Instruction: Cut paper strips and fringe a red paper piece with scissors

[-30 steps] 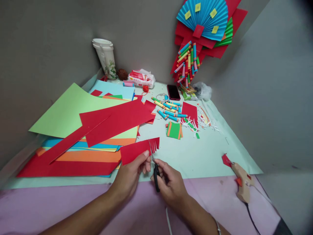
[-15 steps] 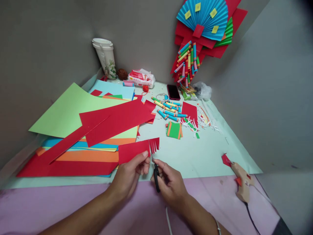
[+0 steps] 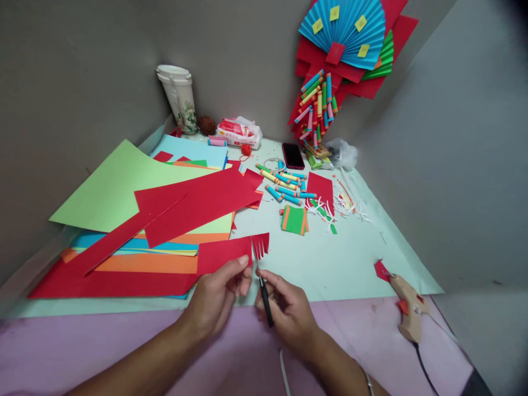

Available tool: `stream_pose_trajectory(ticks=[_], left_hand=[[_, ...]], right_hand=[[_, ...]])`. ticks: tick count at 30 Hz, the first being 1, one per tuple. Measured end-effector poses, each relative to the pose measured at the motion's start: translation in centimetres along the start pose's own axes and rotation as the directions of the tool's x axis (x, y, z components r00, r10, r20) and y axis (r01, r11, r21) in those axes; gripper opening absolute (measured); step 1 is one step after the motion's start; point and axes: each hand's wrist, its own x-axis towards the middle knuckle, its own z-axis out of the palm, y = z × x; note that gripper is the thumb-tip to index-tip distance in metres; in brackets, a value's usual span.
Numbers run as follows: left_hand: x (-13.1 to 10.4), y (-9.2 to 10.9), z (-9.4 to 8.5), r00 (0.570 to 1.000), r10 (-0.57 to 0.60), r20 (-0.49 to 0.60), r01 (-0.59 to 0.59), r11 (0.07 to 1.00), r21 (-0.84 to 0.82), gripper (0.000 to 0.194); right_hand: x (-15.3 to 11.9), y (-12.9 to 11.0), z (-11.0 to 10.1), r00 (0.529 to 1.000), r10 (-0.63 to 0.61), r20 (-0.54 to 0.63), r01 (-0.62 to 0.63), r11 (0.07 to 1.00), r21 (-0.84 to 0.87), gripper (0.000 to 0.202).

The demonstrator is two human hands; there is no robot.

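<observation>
My left hand (image 3: 225,289) pinches a strip of red paper (image 3: 220,254) between thumb and fingers, near the paper's lower right edge. Thin slits turn its right end into a fringe. My right hand (image 3: 289,308) is closed on small black-handled scissors (image 3: 265,300), pointing up. Their blades reach into the paper just left of the fringe, and the black handles look close together. Part of the handles is hidden by my right fingers.
Coloured paper sheets (image 3: 103,192) are piled at left. Small paper rolls (image 3: 284,184), green-orange pieces (image 3: 293,220) and a phone (image 3: 292,155) lie further back. A glue gun (image 3: 409,308) rests at right. A paper fan decoration (image 3: 344,33) hangs on the wall.
The scissor handles have come closer together in my right hand, their lower end shifting slightly right. The red paper and my left hand have moved a tiny bit left.
</observation>
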Motion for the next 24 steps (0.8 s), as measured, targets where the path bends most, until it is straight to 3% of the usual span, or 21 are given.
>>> stream_pose_trajectory(ticks=[3,7,10,14,19,24], left_hand=[[0.0,0.0,-0.3,0.999,0.041,-0.027,-0.037,0.992,0.117,0.036],[-0.2,0.7,-0.3,0.974,0.213,-0.077,-0.174,0.923,0.344,0.049],[-0.3,1.3,-0.1,0.966,0.227,-0.123,-0.158,0.896,0.416,0.053],[0.0,1.3,0.0,0.972,0.164,-0.166,-0.101,0.938,0.331,0.049],[0.0,1.3,0.1,0.985,0.102,-0.141,-0.061,0.960,0.272,0.050],[0.0,2.0,0.4,0.994,0.001,-0.108,0.007,0.997,0.081,0.045]], right_hand=[[0.1,-0.2,0.1,0.999,0.039,0.003,-0.039,0.996,0.082,0.039],[0.2,-0.2,0.2,0.997,0.077,-0.022,-0.074,0.991,0.115,0.038],[0.2,0.0,0.2,0.997,0.070,-0.024,-0.067,0.991,0.118,0.039],[0.1,0.0,0.2,0.998,0.064,-0.026,-0.061,0.992,0.109,0.038],[0.2,-0.2,0.0,0.999,0.051,-0.001,-0.051,0.994,0.098,0.038],[0.3,-0.3,0.1,0.999,0.052,0.007,-0.052,0.990,0.133,0.040]])
